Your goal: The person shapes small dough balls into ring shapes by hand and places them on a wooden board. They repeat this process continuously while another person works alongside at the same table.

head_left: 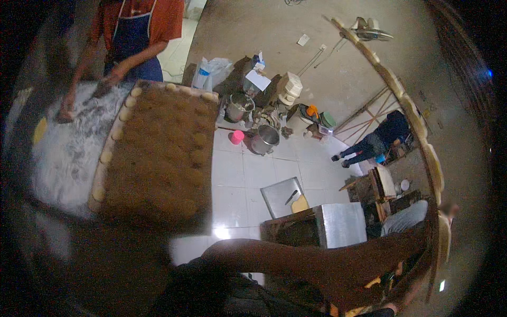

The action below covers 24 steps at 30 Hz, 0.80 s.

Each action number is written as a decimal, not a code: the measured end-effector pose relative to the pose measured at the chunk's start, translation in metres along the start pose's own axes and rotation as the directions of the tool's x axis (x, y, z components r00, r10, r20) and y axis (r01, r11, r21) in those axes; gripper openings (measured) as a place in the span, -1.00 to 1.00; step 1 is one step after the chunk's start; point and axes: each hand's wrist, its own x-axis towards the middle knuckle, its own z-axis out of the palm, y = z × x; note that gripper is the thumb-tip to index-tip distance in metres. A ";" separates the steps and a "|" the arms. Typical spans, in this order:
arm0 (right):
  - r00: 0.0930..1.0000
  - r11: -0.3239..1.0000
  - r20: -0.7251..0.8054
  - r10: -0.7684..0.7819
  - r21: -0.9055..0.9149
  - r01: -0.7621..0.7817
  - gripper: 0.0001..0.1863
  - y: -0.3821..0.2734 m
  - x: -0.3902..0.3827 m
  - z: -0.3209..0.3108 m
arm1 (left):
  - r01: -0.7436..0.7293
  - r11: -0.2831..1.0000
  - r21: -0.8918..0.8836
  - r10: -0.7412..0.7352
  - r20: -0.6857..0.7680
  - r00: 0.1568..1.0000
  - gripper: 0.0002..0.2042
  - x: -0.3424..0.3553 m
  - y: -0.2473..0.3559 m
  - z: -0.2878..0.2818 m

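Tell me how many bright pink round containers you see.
1: the bright pink round container is on the white tiled floor, beside a grey metal pot. Others could be hidden.

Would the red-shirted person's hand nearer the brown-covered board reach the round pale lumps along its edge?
Probably yes: that hand is over the white, powdery surface, close to the nearest round pale lumps, and nothing visible stands between them.

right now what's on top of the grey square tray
On the tray: a dark, knife-like tool and a flat tan piece I can't identify. Whatever is beneath them is covered.
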 end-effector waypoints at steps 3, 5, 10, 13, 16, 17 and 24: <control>0.987 0.995 0.122 -0.102 -0.004 0.103 -0.13 0.008 0.038 0.010 | 0.079 0.987 -0.140 -0.070 0.067 0.995 0.05 0.046 -0.018 0.003; 0.953 0.979 0.225 -0.202 0.018 0.203 -0.15 0.002 0.068 0.038 | 0.120 0.988 -0.101 -0.115 0.057 0.992 0.00 0.060 -0.024 0.003; 0.683 0.864 0.546 -0.485 0.178 0.471 -0.18 -0.061 0.125 0.166 | 0.220 0.959 0.181 -0.168 -0.265 0.950 -0.12 0.035 -0.026 0.015; 0.416 0.768 0.708 -0.571 0.281 0.576 -0.19 -0.089 0.121 0.253 | 0.330 0.886 0.326 -0.087 -0.582 0.809 -0.19 0.005 -0.030 0.038; 0.160 0.648 0.765 -0.624 0.393 0.652 -0.21 -0.101 0.115 0.290 | 0.408 0.822 0.398 0.062 -0.774 0.631 -0.26 -0.011 -0.053 0.071; 0.091 0.610 0.768 -0.635 0.425 0.669 -0.21 -0.103 0.113 0.297 | 0.408 0.819 0.404 0.114 -0.811 0.574 -0.28 -0.011 -0.065 0.081; -0.216 0.452 0.712 -0.667 0.619 0.643 -0.25 -0.112 0.138 0.275 | 0.234 0.875 0.423 0.422 -0.905 0.059 -0.43 0.000 -0.154 0.156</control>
